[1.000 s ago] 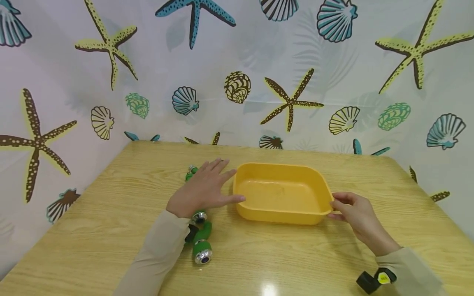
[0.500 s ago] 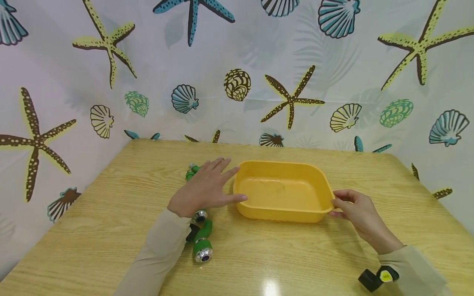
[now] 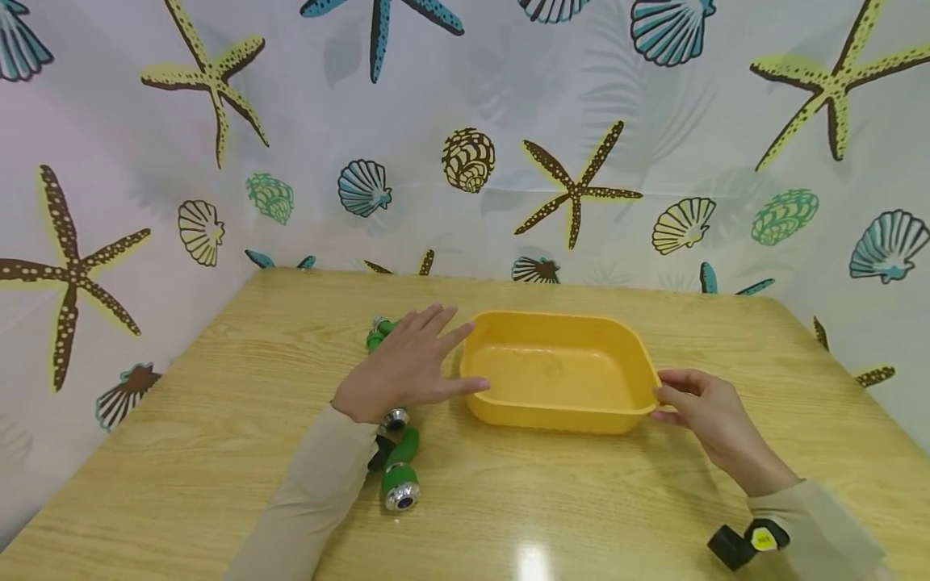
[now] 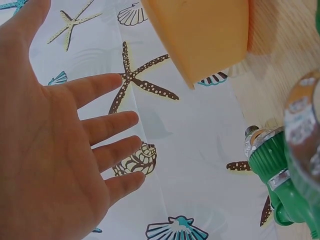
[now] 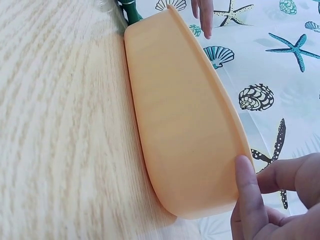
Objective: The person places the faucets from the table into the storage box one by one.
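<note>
A yellow plastic basin (image 3: 559, 420) rests on the wooden table. At its right end my right hand (image 3: 708, 411) pinches the rim between thumb and fingers, which the right wrist view shows up close on the basin wall (image 5: 185, 115). My left hand (image 3: 407, 363) is held flat with fingers spread beside the basin's left end, its thumb overlapping the rim in the head view. Nothing lies in its palm (image 4: 50, 145) in the left wrist view. Beneath the left forearm are green curved pieces with silver ends (image 3: 400, 484), partly hidden by the sleeve.
Another green piece with a silver tip (image 3: 376, 332) shows behind the left hand. The wooden table (image 3: 545, 492) runs back to a white curtain (image 3: 320, 121) printed with shells and starfish. A black strap device (image 3: 748, 542) sits at the right sleeve.
The head view tilts slightly, so the scene slides a little upward. Both hands and the basin keep practically the same places relative to each other.
</note>
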The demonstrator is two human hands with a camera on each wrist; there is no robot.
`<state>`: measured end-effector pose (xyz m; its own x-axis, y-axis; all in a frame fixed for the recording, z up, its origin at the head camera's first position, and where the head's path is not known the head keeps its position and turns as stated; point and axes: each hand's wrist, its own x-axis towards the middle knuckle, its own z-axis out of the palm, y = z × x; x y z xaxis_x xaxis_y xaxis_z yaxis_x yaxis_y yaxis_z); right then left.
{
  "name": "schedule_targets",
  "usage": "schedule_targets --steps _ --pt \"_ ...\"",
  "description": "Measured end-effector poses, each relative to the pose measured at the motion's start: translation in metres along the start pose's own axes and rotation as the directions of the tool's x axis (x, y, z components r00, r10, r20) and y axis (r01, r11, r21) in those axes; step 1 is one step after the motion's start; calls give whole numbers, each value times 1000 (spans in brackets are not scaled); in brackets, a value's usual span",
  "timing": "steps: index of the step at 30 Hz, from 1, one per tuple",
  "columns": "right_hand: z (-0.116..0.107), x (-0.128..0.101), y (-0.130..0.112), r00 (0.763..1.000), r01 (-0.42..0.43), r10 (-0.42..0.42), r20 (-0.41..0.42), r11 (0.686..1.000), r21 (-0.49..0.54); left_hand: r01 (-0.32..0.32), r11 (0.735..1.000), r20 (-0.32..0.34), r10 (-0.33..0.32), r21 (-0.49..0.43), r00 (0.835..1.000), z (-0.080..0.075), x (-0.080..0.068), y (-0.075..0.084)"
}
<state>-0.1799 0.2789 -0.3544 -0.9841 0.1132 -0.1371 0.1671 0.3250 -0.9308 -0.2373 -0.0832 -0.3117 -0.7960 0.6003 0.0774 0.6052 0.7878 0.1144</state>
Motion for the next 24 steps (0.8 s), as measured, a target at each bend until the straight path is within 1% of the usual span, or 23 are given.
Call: schedule_targets --steps 7,11,13,17,20,22,24 --pt "-1 1 -1 1000 -5 5 1 1000 -6 8 1000 4 -8 -21 1000 -2 0 -1" --pt "-1 0 0 1000 -8 8 -2 1000 -7 1 1000 8 0 -24 1000 -2 2 -4" --pt "0 1 0 1000 -8 8 -2 1000 -5 2 1000 -1 -2 -31 1000 -1 3 -9" --pt "-1 1 0 1000 -1 1 1 1000 -12 46 998 -22 -48 -49 999 -1 2 -26" --pt "-1 1 0 1000 1 -1 3 1000 -20 94 993 -11 -95 -66 995 -2 -2 -38" --pt "-1 1 0 1000 5 -5 6 1000 -21 109 991 4 -109 -74 994 -3 -3 -44" --pt "-2 1 0 1000 10 -9 8 1000 -18 110 991 20 -108 -82 994 -4 -4 -47"
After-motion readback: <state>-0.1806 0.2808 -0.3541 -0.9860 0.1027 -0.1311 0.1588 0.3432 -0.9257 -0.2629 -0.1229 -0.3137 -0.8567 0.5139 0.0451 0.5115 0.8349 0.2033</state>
